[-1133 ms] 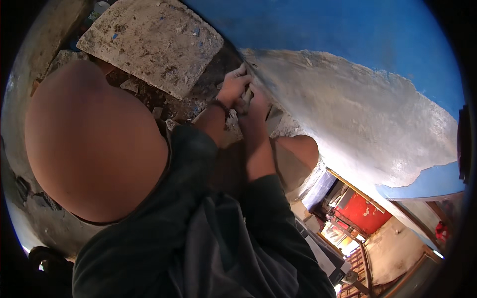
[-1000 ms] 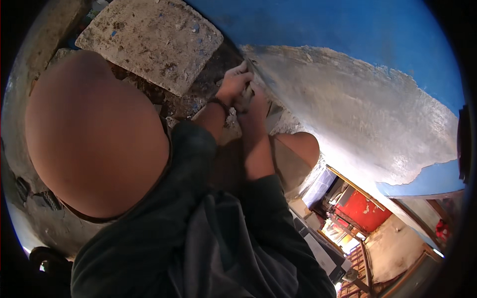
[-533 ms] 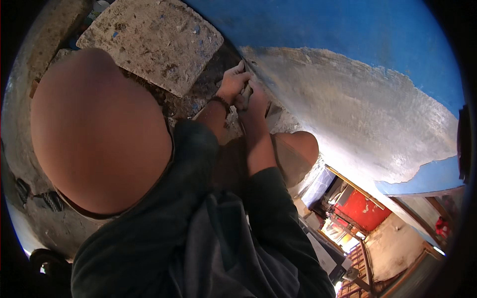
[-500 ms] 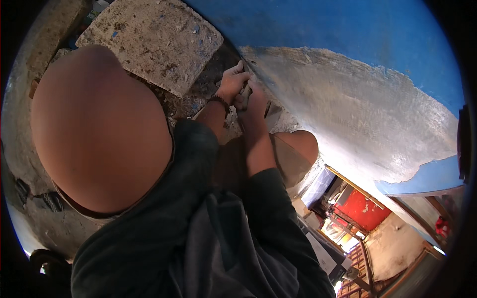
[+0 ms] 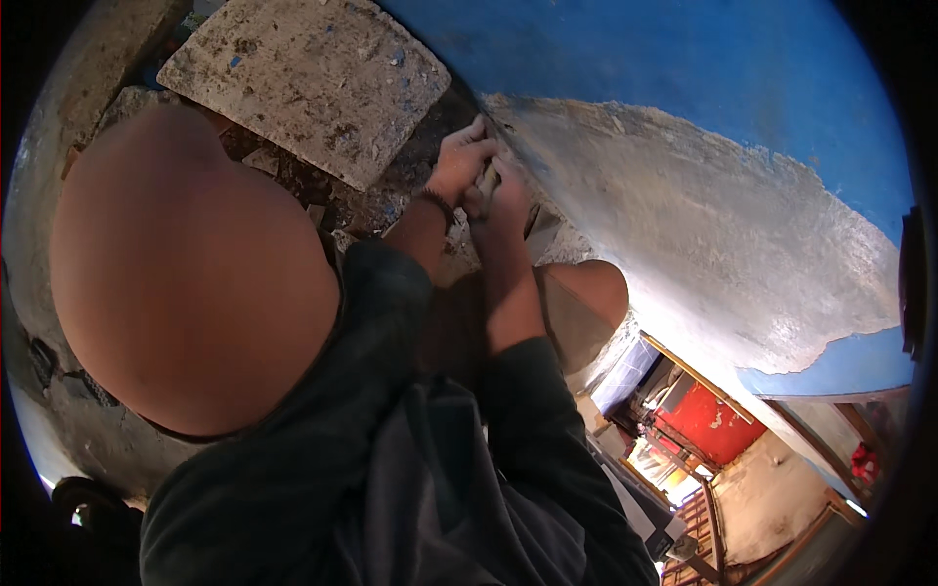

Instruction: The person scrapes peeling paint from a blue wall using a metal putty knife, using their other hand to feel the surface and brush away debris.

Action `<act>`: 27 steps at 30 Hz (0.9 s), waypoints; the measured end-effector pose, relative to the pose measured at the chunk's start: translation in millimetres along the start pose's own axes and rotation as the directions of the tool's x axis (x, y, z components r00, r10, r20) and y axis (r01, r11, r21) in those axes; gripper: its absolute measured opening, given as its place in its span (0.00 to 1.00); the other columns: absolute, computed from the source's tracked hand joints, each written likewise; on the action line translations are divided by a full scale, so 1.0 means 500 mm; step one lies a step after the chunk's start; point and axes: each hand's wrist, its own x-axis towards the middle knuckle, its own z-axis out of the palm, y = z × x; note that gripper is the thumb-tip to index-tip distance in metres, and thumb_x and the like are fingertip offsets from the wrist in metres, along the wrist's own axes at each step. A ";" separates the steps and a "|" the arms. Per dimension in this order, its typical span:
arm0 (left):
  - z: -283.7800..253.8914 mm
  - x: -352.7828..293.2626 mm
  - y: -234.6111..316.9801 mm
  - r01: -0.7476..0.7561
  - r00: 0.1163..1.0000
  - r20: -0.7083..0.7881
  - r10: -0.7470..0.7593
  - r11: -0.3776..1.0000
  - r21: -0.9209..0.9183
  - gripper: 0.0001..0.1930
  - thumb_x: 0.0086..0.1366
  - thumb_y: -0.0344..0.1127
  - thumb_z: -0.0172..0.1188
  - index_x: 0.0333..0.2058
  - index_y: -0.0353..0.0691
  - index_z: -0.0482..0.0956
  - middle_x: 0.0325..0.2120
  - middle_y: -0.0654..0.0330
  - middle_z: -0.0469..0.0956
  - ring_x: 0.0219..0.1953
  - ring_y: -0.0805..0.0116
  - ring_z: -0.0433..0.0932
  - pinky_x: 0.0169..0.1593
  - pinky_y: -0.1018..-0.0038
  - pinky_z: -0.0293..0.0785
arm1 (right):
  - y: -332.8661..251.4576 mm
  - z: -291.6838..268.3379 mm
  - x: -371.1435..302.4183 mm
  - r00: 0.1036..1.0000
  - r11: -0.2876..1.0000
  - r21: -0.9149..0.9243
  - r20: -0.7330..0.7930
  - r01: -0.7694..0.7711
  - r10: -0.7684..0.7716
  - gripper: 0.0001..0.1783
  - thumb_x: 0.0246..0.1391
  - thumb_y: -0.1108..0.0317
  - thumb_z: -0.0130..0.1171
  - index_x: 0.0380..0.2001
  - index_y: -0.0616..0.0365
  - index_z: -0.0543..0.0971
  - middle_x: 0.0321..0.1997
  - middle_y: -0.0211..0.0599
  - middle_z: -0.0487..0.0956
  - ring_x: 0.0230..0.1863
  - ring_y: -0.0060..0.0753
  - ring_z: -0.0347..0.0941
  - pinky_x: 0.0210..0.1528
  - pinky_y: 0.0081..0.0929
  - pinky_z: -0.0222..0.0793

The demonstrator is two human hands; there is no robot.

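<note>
My left hand (image 5: 459, 168), with a dark beaded bracelet (image 5: 437, 202) at its wrist, is closed close to the foot of the wall. Right beside it and touching it, my right hand (image 5: 504, 201) is closed too. Between the two hands shows a small greyish-tan piece (image 5: 488, 180); its kind and full length are hidden by my fingers. Both hands look dusty. Just past them rises the wall's bare grey plaster patch (image 5: 674, 205), and dark, dirty ground with rubble lies under them.
A rough, dirt-strewn concrete slab (image 5: 313, 83) lies to the left of my hands. Broken rubble (image 5: 269, 161) is heaped along its near edge. Blue paint (image 5: 684, 59) covers the upper wall. My bent bare knees flank my arms. A red panel (image 5: 710, 422) stands at the lower right.
My view has shifted slightly, so the slab and wall sit a little further right. Both hands stay together by the wall, with only slight movement.
</note>
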 end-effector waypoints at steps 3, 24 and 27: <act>-0.005 -0.001 -0.003 0.041 0.997 -0.061 -0.042 0.999 -0.023 0.14 0.59 0.26 0.54 0.45 0.37 0.75 0.19 0.70 0.70 0.15 0.84 0.62 0.19 0.81 0.60 | 0.009 -0.018 0.020 1.000 1.000 -0.029 -0.023 0.008 -0.009 0.09 0.55 0.58 0.47 0.31 0.50 0.69 0.24 0.29 0.68 0.19 0.24 0.66 0.15 0.20 0.59; -0.005 -0.015 0.024 0.026 1.000 -0.005 -0.026 0.999 -0.043 0.33 0.58 0.25 0.52 0.63 0.39 0.54 0.25 0.66 0.72 0.20 0.81 0.65 0.25 0.80 0.66 | -0.004 0.016 -0.012 0.999 0.997 0.062 0.020 -0.034 0.033 0.11 0.55 0.60 0.46 0.24 0.55 0.67 0.19 0.32 0.68 0.13 0.27 0.64 0.12 0.25 0.56; -0.013 -0.010 0.029 0.033 0.999 -0.011 -0.034 0.997 -0.073 0.31 0.58 0.26 0.51 0.62 0.39 0.56 0.26 0.68 0.71 0.22 0.81 0.65 0.27 0.81 0.66 | -0.002 0.023 0.028 0.999 0.998 -0.056 0.029 -0.027 0.029 0.11 0.55 0.60 0.47 0.24 0.54 0.67 0.19 0.31 0.68 0.13 0.26 0.64 0.11 0.24 0.55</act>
